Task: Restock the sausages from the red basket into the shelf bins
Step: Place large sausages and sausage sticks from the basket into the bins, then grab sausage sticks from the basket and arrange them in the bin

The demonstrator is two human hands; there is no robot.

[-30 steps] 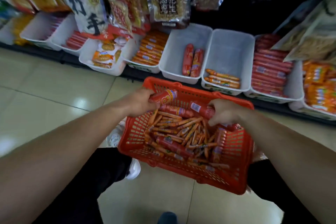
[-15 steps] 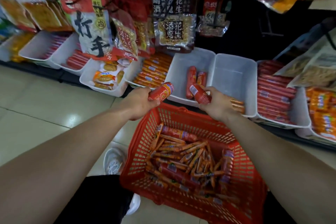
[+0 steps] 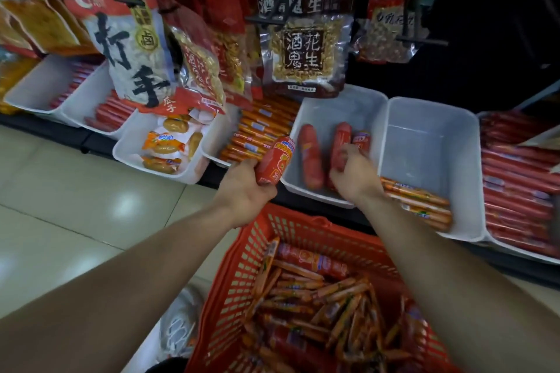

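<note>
Here, left hand (image 3: 242, 191) grips a thick red sausage (image 3: 275, 160) at the white bin's (image 3: 348, 106) left edge; right hand (image 3: 353, 174) inside, grip unclear.

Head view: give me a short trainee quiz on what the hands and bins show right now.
1. True or false: the left hand holds a thick red sausage.
2. The right hand is over which bin? A. the bin with thick red sausages B. the bun-pack bin C. the far-left bin
3. Fill in: the red basket mostly holds ___ orange sausages.
Key: 1 true; 2 A; 3 thin.
</note>
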